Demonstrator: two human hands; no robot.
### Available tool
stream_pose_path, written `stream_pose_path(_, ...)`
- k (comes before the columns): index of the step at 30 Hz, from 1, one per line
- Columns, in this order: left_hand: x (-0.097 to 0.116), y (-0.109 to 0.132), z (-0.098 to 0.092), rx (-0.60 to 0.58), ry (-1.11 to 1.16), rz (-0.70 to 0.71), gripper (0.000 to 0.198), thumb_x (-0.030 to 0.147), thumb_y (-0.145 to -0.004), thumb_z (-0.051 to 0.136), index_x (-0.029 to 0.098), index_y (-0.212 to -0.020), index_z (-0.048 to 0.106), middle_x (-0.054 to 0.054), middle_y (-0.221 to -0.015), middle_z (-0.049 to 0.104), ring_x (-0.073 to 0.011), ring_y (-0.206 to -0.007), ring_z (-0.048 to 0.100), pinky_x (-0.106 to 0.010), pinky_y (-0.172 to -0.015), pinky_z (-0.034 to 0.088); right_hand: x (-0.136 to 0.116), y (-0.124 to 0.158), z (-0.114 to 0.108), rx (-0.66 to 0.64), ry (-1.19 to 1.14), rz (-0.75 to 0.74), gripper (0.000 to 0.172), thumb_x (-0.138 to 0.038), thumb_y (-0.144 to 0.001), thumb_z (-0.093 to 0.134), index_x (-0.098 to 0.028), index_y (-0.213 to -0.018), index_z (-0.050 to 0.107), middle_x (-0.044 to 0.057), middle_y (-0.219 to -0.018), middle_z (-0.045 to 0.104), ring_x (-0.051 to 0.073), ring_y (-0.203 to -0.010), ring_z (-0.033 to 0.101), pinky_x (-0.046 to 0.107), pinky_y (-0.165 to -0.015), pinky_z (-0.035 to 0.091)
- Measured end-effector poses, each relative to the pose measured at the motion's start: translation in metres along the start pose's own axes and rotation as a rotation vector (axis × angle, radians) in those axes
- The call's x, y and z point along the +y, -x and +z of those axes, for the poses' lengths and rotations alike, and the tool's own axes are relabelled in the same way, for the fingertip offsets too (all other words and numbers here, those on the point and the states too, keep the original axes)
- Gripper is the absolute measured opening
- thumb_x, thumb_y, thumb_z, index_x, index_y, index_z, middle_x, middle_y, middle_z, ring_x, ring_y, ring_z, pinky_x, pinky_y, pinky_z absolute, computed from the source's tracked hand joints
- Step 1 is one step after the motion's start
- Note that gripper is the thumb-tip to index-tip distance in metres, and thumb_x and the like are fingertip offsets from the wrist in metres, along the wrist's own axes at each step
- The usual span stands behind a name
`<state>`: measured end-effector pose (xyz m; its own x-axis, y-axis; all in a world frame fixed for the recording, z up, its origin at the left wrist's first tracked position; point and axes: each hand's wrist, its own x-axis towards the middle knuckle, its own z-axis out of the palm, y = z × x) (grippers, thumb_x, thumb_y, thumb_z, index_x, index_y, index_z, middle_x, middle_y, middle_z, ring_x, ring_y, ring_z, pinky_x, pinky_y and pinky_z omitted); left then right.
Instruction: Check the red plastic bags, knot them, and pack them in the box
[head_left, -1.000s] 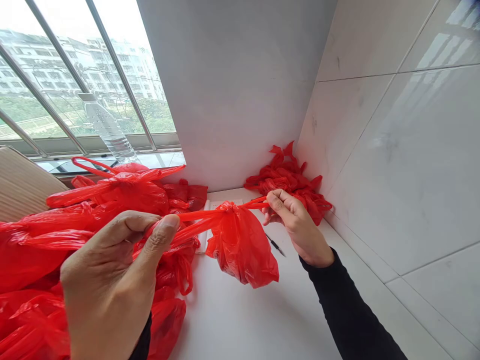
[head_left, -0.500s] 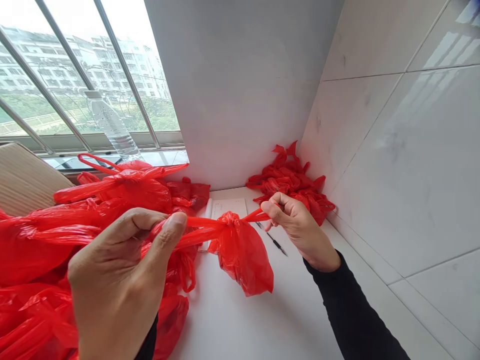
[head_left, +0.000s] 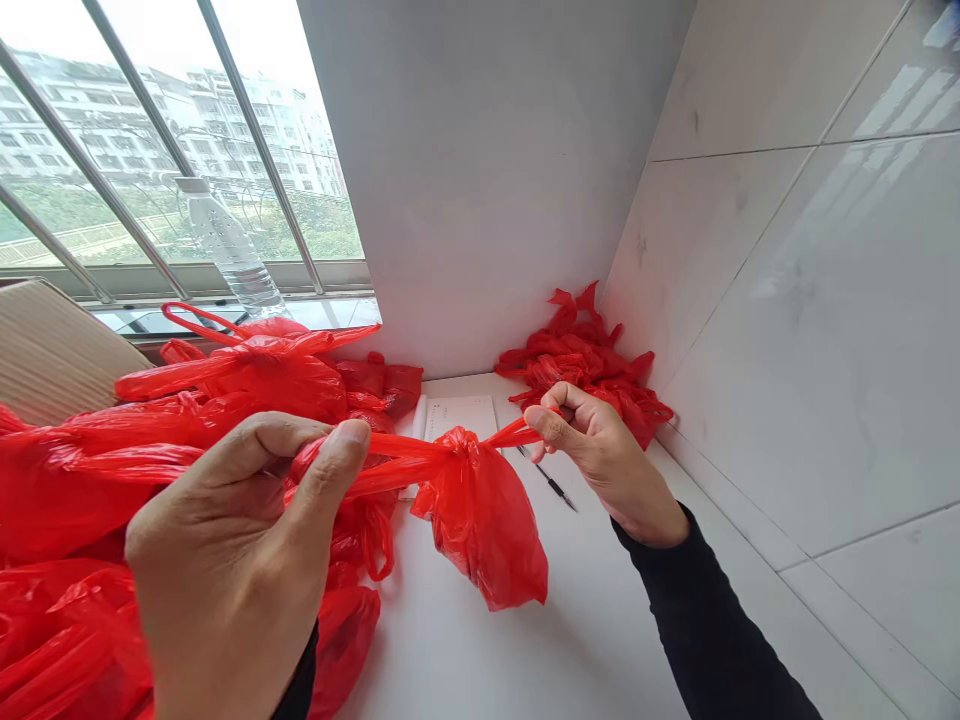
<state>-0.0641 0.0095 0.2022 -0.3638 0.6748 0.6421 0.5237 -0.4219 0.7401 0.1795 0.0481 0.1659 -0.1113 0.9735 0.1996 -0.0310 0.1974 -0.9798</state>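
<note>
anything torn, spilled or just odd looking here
Nothing stands out. The knotted red plastic bag, held between the left hand and right hand, shows no visible tear. The clear plastic bottle leans in view, but the metal window bars slant too, so that's probably camera angle.

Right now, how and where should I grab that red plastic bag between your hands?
Probably cup the red plastic bag around its bulging lower body, from below: that part hangs beneath the knot, while the left hand and right hand pinch the stretched straps on either side.
</note>
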Motion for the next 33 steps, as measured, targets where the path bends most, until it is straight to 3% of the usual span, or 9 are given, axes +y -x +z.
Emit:
stream_pose_path(9,0.0009,0.0006,0.0008,0.000,0.034,-0.044,0.020,0.036,-0.078,0.081,0.021,-0.081,0.068,0.003,-0.079,0.066,-0.0113,-0.067,0.057,-0.026,-0.061,0.042,0.0000,0.0001,-0.0009,0.017,-0.025,-0.005,0.040,-0.055,-0.087,0.075,-0.023,-0.080,0.051,-0.005,-0.074,0.044,0.013,-0.071,0.059,0.030,-0.076,0.051)
stream_pose_path(33,0.0015,0.0015,0.0031,0.012,0.043,-0.038,0.022,0.037,-0.078,0.082,0.020,-0.080,0.068,0.002,-0.078,0.066,-0.0100,-0.066,0.056,-0.022,-0.060,0.043,-0.0026,-0.0012,0.0004,0.026,-0.060,-0.011,0.038,-0.050,-0.090,0.074,-0.022,-0.079,0.052,-0.006,-0.071,0.044,0.011,-0.068,0.054,0.026,-0.073,0.053)
